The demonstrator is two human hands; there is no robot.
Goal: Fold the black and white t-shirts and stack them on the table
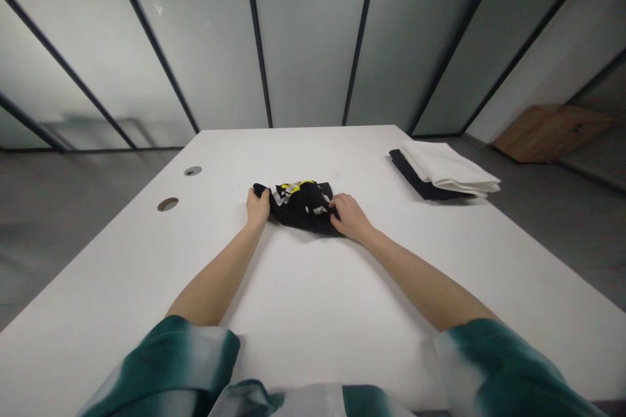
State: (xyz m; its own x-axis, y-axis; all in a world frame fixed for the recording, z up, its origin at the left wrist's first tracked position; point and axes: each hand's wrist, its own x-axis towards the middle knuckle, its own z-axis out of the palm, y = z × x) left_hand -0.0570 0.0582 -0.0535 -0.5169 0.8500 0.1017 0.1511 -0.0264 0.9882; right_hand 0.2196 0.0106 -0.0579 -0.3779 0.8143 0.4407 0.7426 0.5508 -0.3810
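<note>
A black cloth garment (pixel 308 208) with a yellow and white print lies bunched in the middle of the white table (pixel 313 300). Its exact kind is hidden by the folds. At its left end my left hand (pixel 258 207) is closed on the black fabric, thumb on top. My right hand (pixel 349 216) grips the right side, fingers curled over the cloth near a white part of the print. The front edge of the garment hangs close to the tabletop between both hands.
On the table's right side lies a stack with a folded white cloth (pixel 450 166) over a folded black cloth (pixel 415 179). Two round cable holes, one farther (pixel 192 171) and one nearer (pixel 167 204), sit at the left. Frosted glass panels (pixel 308 39) rise behind; a wooden cabinet (pixel 552 132) stands right.
</note>
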